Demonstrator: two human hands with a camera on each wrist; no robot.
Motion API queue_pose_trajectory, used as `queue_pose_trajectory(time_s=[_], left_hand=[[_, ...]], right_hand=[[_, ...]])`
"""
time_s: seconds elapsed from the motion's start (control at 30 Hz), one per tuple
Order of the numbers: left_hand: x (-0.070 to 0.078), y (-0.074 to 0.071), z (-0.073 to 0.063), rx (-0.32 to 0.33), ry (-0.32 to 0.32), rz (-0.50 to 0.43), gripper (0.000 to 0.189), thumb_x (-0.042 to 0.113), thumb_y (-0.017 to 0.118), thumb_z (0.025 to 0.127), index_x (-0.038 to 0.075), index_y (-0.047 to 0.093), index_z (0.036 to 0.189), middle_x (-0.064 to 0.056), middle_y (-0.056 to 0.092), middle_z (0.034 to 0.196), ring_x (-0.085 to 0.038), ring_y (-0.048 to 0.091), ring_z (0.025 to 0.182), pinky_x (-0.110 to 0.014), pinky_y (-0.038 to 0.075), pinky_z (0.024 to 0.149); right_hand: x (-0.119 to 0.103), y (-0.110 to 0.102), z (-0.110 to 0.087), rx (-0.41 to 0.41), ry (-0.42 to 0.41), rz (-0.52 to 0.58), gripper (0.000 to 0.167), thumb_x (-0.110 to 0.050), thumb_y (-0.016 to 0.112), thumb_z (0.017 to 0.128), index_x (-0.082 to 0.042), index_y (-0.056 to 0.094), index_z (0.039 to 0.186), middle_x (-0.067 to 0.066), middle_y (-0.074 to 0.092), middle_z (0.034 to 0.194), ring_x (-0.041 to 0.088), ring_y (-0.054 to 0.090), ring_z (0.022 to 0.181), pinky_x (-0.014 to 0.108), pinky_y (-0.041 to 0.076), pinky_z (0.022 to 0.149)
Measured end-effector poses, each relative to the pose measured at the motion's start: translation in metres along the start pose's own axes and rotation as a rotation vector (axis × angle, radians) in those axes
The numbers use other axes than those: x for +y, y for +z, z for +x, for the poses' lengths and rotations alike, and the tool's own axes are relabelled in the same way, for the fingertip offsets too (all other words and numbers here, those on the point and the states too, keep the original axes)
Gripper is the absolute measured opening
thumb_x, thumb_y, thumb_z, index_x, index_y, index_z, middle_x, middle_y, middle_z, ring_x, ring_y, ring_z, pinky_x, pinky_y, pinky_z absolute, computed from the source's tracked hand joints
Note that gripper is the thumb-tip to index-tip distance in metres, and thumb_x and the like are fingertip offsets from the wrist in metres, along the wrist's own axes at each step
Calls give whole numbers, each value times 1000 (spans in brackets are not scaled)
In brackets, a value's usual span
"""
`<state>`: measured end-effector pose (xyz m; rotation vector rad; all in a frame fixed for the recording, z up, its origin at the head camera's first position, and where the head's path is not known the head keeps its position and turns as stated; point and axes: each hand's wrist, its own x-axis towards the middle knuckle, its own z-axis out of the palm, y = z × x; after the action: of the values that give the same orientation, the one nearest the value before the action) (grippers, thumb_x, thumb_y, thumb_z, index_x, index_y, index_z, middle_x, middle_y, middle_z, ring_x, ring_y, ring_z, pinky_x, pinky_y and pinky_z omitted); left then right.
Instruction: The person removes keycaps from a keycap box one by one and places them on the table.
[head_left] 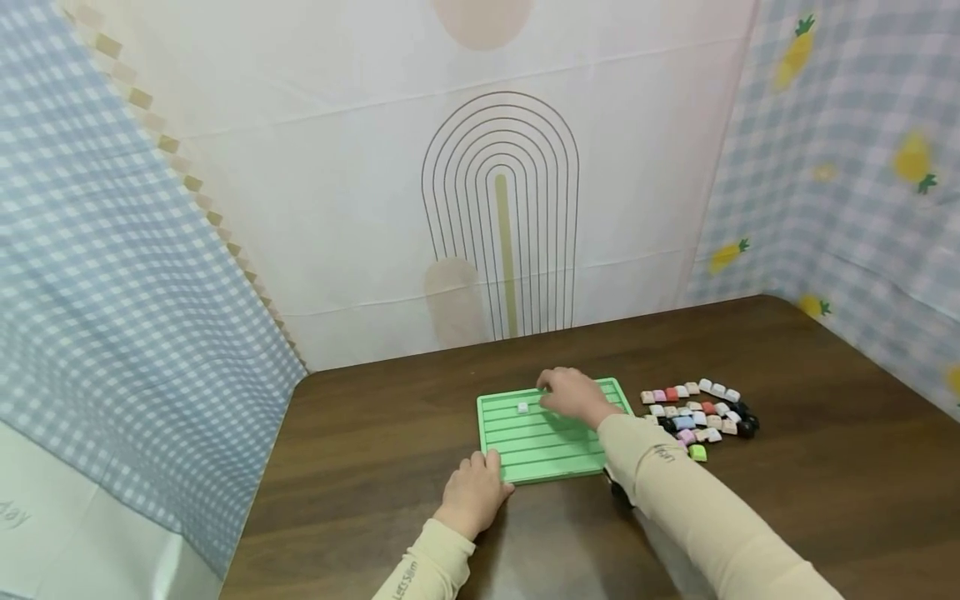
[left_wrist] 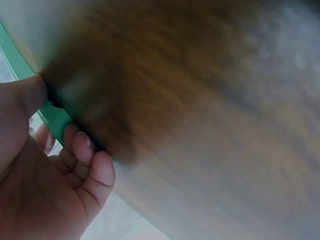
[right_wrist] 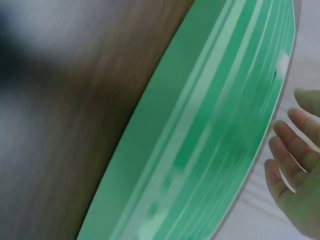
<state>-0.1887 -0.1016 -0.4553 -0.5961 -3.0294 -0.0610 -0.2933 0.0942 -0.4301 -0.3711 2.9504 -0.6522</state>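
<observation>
A light green ridged tray [head_left: 547, 452] lies on the table, with one white keycap [head_left: 522, 407] on it near its far left part. My left hand [head_left: 474, 493] grips the tray's near left corner; in the left wrist view the thumb and curled fingers [left_wrist: 102, 170] meet at the green edge. Over the far part of the tray is my right hand [head_left: 573, 396], to the right of the white keycap. Its fingers [right_wrist: 287, 142] are spread and gently bent in the right wrist view, with nothing between them.
Right of the tray lie several keycaps [head_left: 700, 419] in loose rows, white, pink, red, blue and black, with a lime green keycap [head_left: 698, 452] nearest me. The dark wooden table [head_left: 360, 450] meets a hanging patterned cloth [head_left: 360, 250] at its far edge.
</observation>
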Motion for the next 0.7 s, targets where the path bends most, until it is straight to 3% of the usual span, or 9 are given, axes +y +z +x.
queue_pose_trajectory(time_s=[0.2,0.37,0.5,0.7], left_hand=[[0,3,1,13,-1,32,40,40,62,85,8,39,87,-6,43,74,-20,48,62,-30,43,53],[2,5,2,29,12,62,41,42,61,85,8,39,86,-6,42,73,-19,47,61,-29,42,51],[1,4,2,37,17,68,41,41,62,85,7,39,86,-6,43,72,-19,47,60,-29,42,51],[2,2,1,-1,7,53,40,40,60,86,7,38,87,-6,43,74,-20,47,62,-29,42,52]], right_hand=[[-19,21,7,-29,-44,-70,26,-22,62,86,-11,62,110,8,60,109,28,57,100,43,49,79],[-23,28,7,17,-41,-163,22,-23,64,86,-13,63,106,7,59,106,26,56,96,40,49,73],[-23,30,8,43,-50,-175,19,-21,65,86,-13,63,103,6,59,103,26,56,94,39,50,70],[-20,37,9,78,-62,-191,16,-22,64,86,-15,63,100,4,60,98,24,56,90,35,49,65]])
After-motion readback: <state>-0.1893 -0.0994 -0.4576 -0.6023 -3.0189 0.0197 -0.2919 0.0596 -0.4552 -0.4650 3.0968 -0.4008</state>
